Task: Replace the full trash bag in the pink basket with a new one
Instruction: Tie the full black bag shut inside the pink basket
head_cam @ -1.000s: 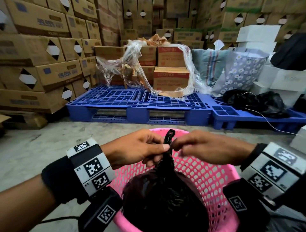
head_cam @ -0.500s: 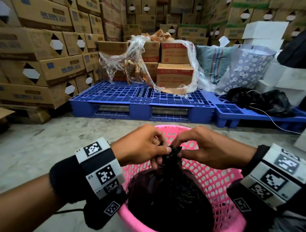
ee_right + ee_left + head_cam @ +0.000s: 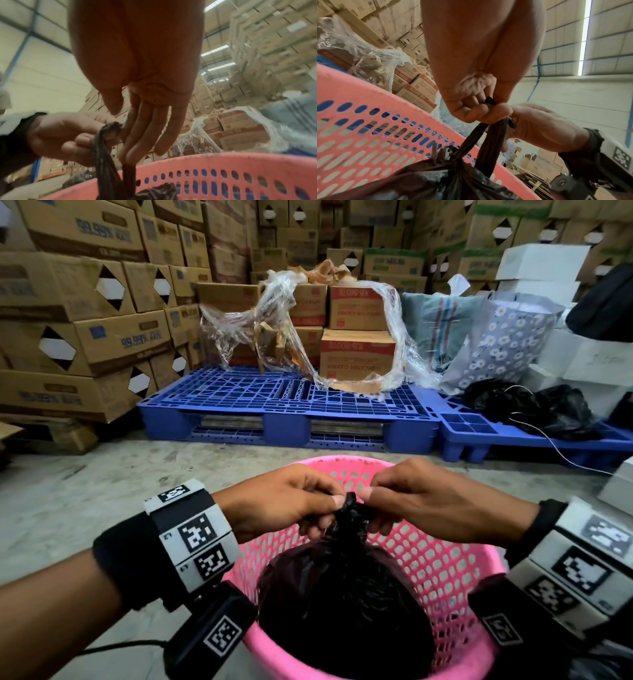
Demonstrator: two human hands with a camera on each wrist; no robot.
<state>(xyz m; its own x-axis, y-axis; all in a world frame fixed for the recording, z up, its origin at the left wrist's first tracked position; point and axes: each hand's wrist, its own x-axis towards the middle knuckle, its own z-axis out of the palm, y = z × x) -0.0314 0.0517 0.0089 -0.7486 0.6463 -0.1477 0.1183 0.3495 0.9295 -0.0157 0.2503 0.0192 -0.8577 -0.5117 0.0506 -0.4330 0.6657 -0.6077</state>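
Observation:
A pink perforated basket (image 3: 442, 570) stands on the concrete floor right in front of me. Inside it sits a full black trash bag (image 3: 342, 597), its top twisted into strands. My left hand (image 3: 323, 505) and right hand (image 3: 373, 501) meet above the basket and both pinch the bunched bag top (image 3: 350, 510). In the left wrist view the left hand (image 3: 485, 112) has its fingers curled round two dark strands (image 3: 489, 143). In the right wrist view the right hand (image 3: 137, 135) has long, nearly straight fingers, and a strand (image 3: 127, 174) ends at their tips.
Blue plastic pallets (image 3: 287, 405) lie just beyond the basket, carrying cartons wrapped in loose clear film (image 3: 274, 330). Stacked cardboard boxes (image 3: 85, 337) wall the left and back. Loose black bags (image 3: 534, 409), a floral bag (image 3: 507, 337) and a white cable lie on the right.
The bag tail that stuck up above my fingers a second ago is now bunched low between both thumbs. Both hands have come down closer to the bag.

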